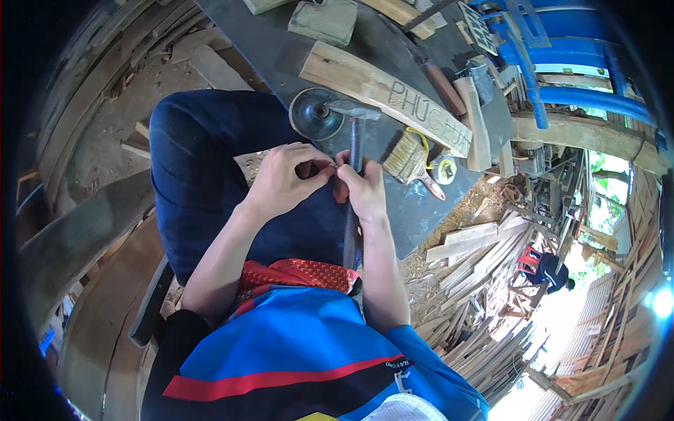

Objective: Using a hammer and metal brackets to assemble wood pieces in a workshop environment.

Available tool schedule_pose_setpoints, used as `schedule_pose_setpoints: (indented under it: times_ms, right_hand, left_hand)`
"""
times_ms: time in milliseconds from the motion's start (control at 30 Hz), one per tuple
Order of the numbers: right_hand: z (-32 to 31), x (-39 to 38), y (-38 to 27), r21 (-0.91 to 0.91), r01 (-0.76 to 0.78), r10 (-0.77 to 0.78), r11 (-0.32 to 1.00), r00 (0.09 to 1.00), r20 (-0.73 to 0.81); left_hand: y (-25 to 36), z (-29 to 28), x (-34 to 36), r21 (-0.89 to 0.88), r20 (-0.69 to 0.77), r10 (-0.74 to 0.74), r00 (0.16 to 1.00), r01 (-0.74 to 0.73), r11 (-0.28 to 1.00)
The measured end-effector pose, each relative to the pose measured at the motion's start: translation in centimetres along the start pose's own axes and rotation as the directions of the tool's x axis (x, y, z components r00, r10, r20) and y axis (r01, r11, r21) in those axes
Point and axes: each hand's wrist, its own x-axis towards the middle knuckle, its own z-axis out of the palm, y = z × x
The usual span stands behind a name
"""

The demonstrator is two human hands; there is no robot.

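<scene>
A hammer (356, 139) is held in the right hand (366, 191), its handle running between thumb and fingers and its head just beyond them, while that thumb and forefinger meet the pinched thumb and forefinger of the left hand (279, 175) around something dark, possibly a nail, too small to make out. Just beyond the fingertips sits a dark round dish (305, 118), with a lettered wooden board (344, 70) farther out; right of the fingers, a paintbrush (404, 157) and tape measure (444, 169) lie on the dark table (413, 214).
</scene>
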Motion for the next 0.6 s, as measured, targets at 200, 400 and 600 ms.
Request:
schedule_pose_setpoints:
  times_ms: [200, 400, 600]
  right_hand:
    - [-0.04, -0.01, 0.14, -0.068, -0.004, 0.004, 0.998, 1.0, -0.007]
    - [-0.2, 0.24, 0.78, -0.063, 0.018, -0.018, 0.998, 1.0, -0.011]
    - [0.33, 0.18, 0.61, -0.078, 0.041, -0.044, 0.996, 0.998, -0.035]
  left_hand:
    - [-0.08, 0.13, 0.13, 0.061, 0.007, 0.048, 0.999, -0.048, 0.997]
    - [-0.21, 0.52, 0.02, 0.037, 0.02, 0.006, 1.0, -0.007, 0.999]
    - [-0.36, 0.74, -0.12, 0.054, -0.031, 0.066, 0.997, -0.065, 0.996]
